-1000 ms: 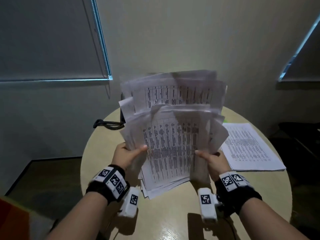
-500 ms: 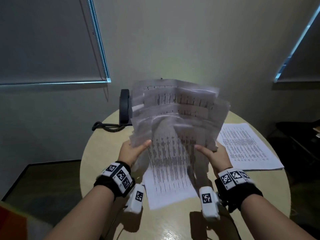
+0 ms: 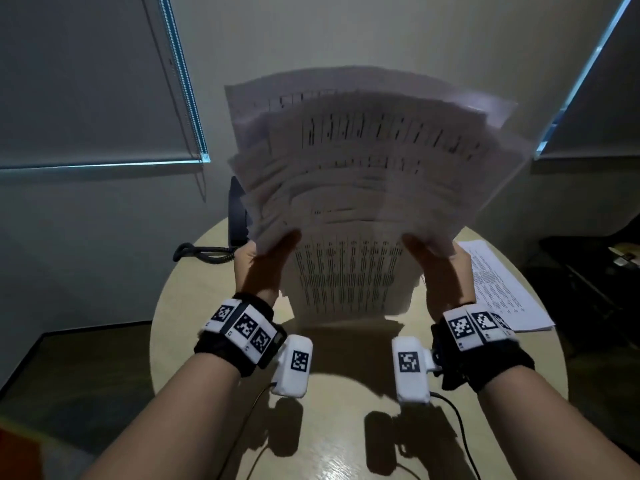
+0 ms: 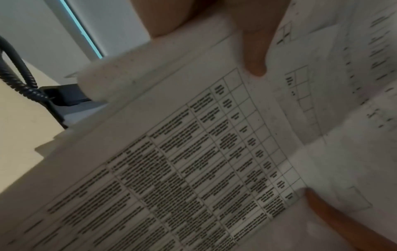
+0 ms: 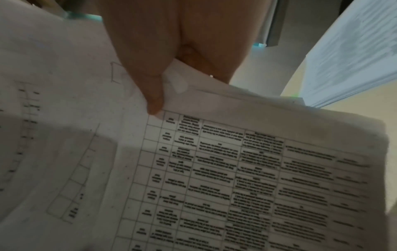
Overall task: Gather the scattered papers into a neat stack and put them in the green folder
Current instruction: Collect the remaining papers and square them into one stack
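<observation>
A thick, uneven bundle of printed papers [image 3: 360, 188] stands upright above the round table [image 3: 194, 306], its tops fanned and blurred. My left hand [image 3: 266, 261] grips the bundle's left edge and my right hand [image 3: 436, 268] grips its right edge, thumbs on the front sheet. In the left wrist view the papers [image 4: 193, 161] show printed tables under my thumb. In the right wrist view my thumb pinches the papers [image 5: 236, 178] at a corner. Another flat stack of sheets [image 3: 502, 285] lies on the table at the right. A green folder is not visible.
A dark desk phone [image 3: 239, 216] with a coiled cord [image 3: 204, 252] stands at the table's far left edge. Closed window blinds [image 3: 86, 81] hang on the wall behind. Dark furniture [image 3: 595, 271] stands to the right of the table.
Both hands have lifted the bundle higher off the table. The sheets that hung low and loose are drawn up, and the top edges now fan out wider.
</observation>
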A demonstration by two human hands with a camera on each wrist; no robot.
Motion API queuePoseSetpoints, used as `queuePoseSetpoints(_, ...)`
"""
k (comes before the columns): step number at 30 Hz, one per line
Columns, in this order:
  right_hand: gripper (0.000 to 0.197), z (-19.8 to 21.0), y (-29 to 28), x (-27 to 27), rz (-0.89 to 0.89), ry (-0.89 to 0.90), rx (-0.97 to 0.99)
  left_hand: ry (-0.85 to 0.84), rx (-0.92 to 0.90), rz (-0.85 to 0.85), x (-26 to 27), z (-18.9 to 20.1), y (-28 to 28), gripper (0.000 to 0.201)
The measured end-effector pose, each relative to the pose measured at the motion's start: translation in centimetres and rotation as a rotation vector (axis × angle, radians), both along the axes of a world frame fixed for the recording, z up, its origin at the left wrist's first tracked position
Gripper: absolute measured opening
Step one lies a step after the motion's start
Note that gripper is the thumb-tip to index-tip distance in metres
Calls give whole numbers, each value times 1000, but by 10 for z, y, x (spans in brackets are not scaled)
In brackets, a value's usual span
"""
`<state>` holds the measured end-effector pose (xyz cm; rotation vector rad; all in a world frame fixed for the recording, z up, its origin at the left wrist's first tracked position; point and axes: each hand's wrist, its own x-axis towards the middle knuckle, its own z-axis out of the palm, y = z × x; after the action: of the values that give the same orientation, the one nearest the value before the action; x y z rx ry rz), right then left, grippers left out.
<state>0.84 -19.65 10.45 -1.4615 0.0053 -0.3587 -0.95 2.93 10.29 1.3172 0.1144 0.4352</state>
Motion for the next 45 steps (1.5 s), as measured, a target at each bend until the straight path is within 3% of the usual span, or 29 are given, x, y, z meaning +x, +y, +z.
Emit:
queuePoseSetpoints(2, 8, -2, -2, -2, 6, 16, -49, 35, 7, 4, -2, -4, 1, 5)
queuePoseSetpoints(5, 11, -27, -5, -6, 11, 101, -63, 130, 15, 36, -6, -25, 0, 26)
queuePoseSetpoints(10, 16, -43, 0, -6, -29, 178, -31, 184, 12, -7, 1, -40, 0, 41)
queuePoseSetpoints(14, 21, -33, -1, 2, -3, 172, 58, 191, 68, -71, 12, -37, -1, 16)
queuePoseSetpoints(17, 42, -39, -1, 8, 4, 210, 41, 181, 174, -127, 18, -44, -4, 20)
queuePoseSetpoints(19, 37, -44, 1, 9, 19, 236, 8, 242, 146, -103, 22, -48, -7, 18)
queuePoseSetpoints(22, 14, -46, 3, 9, 28, 234, -50, 287, 32, -80, 25, -44, -11, 14)
queuePoseSetpoints(26, 31, -35, 4, 4, 38, 211, 107, 190, -7, -61, 22, -33, -8, 8)
queuePoseSetpoints(30, 16, -45, 1, -4, 90, 271, 127, 202, -55, -18, 9, -41, -3, 11)
queuePoseSetpoints(32, 30, -57, 1, -6, 71, 327, 133, 237, -23, -32, 4, -52, 0, 14)
queuePoseSetpoints(35, 74, -76, 2, -5, 64, 345, 155, 300, -21, -67, 4, -65, -1, 16)
queuePoseSetpoints(36, 77, -81, 2, -3, 72, 360, 160, 306, -27, -82, 3, -67, -3, 16)
queuePoseSetpoints(37, 71, -82, 4, -1, 74, 369, 165, 307, -42, -81, 2, -68, -5, 17)
queuePoseSetpoints(40, 19, -63, 8, -7, 39, 369, 125, 281, -104, 0, 1, -62, -9, 23)
queuePoseSetpoints(41, 10, -57, 8, -7, 40, 355, 121, 260, -111, 14, 1, -58, -9, 25)
queuePoseSetpoints(45, 16, -45, 6, -11, 41, 255, 149, 273, -82, -6, 3, -51, 0, 21)
